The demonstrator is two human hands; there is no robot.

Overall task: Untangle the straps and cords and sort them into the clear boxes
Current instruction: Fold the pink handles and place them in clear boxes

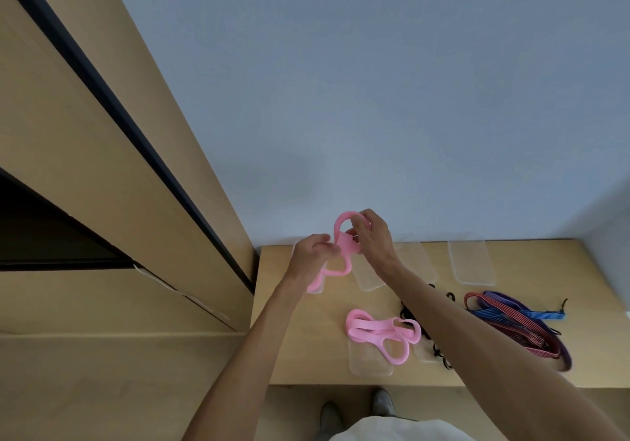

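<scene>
I hold a pink strap (344, 250) up over the back left of the wooden table (306, 345). My left hand (312, 253) grips its lower loops, and my right hand (371, 236) pinches the upper loop. A second pink strap (378, 333) lies in loose loops near the front, partly over a clear box (370, 362). Red, blue and purple straps (511, 324) lie tangled at the right. Black cords (439, 352) show beside my right forearm, partly hidden by it.
More clear boxes stand along the back: one behind my hands (368, 280), another (422, 260), and one at the right (472, 263). A tall wooden cabinet (119, 202) borders the table's left side. My shoes (358, 410) show below the front edge.
</scene>
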